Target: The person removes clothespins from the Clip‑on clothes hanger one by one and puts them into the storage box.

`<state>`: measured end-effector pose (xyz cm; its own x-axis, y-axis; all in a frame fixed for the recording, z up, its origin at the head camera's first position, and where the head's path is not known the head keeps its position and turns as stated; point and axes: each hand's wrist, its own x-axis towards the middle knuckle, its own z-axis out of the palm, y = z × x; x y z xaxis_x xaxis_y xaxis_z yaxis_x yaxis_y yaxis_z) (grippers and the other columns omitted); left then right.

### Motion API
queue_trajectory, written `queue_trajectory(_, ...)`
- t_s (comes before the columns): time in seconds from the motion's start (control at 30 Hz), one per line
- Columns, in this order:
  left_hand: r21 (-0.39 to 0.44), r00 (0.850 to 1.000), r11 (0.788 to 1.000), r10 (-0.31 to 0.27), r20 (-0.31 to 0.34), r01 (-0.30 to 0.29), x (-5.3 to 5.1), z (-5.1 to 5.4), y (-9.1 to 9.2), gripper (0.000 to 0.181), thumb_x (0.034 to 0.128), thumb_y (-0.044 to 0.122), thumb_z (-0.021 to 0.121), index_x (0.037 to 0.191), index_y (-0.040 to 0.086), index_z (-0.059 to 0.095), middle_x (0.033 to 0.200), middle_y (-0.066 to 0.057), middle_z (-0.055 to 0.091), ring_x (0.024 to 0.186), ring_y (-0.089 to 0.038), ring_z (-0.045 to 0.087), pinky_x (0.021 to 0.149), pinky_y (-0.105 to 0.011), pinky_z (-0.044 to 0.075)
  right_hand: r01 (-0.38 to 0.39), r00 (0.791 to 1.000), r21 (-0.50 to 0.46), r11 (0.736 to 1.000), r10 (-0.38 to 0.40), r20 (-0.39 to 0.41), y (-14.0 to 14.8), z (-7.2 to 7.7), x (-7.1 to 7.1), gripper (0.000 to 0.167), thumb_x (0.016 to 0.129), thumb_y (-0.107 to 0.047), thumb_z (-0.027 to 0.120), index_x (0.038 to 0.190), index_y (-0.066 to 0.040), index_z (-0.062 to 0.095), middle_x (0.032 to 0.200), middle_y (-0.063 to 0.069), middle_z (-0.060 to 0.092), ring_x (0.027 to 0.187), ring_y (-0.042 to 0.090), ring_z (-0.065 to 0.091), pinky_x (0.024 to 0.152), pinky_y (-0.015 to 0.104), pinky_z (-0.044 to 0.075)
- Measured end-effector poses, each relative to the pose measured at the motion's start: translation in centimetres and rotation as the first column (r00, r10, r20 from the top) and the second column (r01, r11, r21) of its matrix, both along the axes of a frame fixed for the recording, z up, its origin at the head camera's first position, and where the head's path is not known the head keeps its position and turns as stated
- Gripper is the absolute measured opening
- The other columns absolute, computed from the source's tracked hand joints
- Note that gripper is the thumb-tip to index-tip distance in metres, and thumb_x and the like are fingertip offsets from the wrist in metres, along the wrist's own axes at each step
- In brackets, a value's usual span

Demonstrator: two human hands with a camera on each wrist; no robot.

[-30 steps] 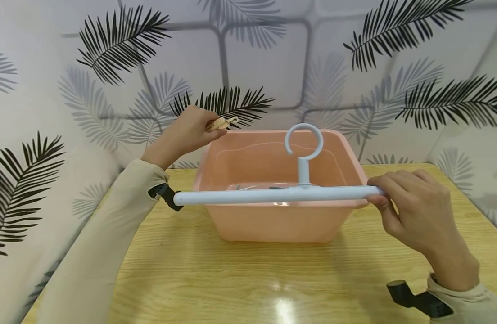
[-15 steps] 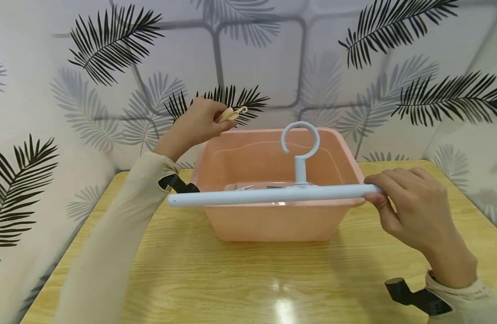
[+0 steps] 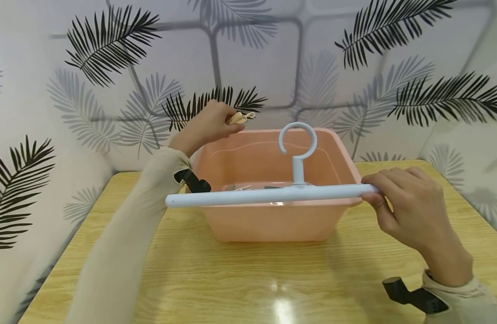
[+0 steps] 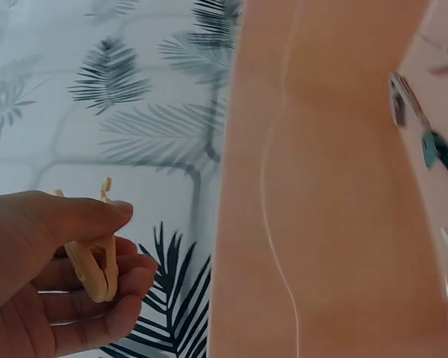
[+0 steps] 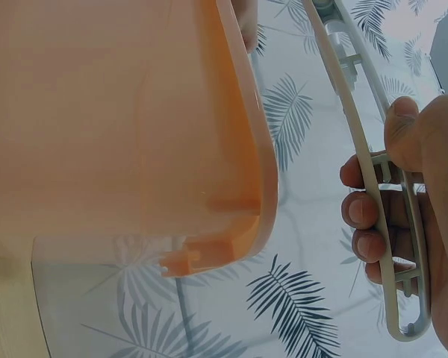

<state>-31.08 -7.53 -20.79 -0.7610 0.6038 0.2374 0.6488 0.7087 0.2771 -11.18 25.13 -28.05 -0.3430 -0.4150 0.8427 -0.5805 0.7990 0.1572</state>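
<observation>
A cream plastic clothespin [image 3: 239, 118] is pinched between the thumb and fingers of my left hand [image 3: 210, 123], above the basin's far left corner. The left wrist view shows that clothespin [image 4: 97, 272] more closely, part of it behind the thumb. My right hand [image 3: 412, 209] grips one end of a pale blue plastic clothes hanger [image 3: 252, 196]. The hanger stretches level across the front of the basin, its round hook up and its left end free. From the right wrist, my fingers [image 5: 366, 212] curl round the hanger's hollow frame [image 5: 384, 276].
A pink plastic basin [image 3: 268, 225] stands on the wood-grain table [image 3: 216, 279], close to the leaf-patterned wall covering [image 3: 256, 58]. On the basin's floor lie several small clips, among them a teal and white one [image 4: 440, 153].
My left hand has moved to the right with the clothespin, towards the basin's back rim. The hanger stays in my right hand, nearly still, and the head view has shifted slightly.
</observation>
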Motion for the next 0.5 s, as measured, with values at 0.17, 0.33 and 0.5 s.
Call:
queue_trajectory(0.17,-0.042,1.000,0.999,-0.016,-0.024,0.015,-0.2,-0.9,0.6,0.023,0.0913,0.020,0.067,0.076,0.006,0.059,0.061,-0.001,0.046,0.056,-0.013,0.040,0.054,-0.025,0.032,0.002,1.000,-0.006,1.000,-0.003,-0.012,-0.1,0.0,0.0,0.055,0.103,-0.045,0.037,0.080,-0.004,0.065,0.069,0.007,0.064,0.057,0.026,0.057,0.056,0.044,0.041)
queue_trajectory(0.33,-0.060,1.000,0.998,-0.019,-0.009,0.019,-0.6,-2.0,0.4,0.030,0.0912,0.019,0.067,0.069,0.008,0.050,0.062,-0.001,0.041,0.059,-0.015,0.039,0.056,-0.027,0.032,0.011,1.000,-0.006,1.000,-0.011,-0.022,-0.1,0.2,0.1,0.055,0.103,-0.045,0.036,0.079,-0.005,0.065,0.068,0.007,0.064,0.056,0.026,0.057,0.054,0.045,0.041)
queue_trajectory(0.5,-0.099,0.999,0.994,-0.049,0.013,0.051,-1.0,-2.6,0.4,0.030,0.0917,0.019,0.066,0.068,0.009,0.049,0.061,0.000,0.040,0.058,-0.014,0.040,0.056,-0.026,0.031,0.021,1.000,-0.001,1.000,-0.021,-0.012,-0.1,0.1,0.1,0.054,0.103,-0.044,0.037,0.078,-0.005,0.064,0.068,0.007,0.063,0.055,0.025,0.056,0.055,0.044,0.041)
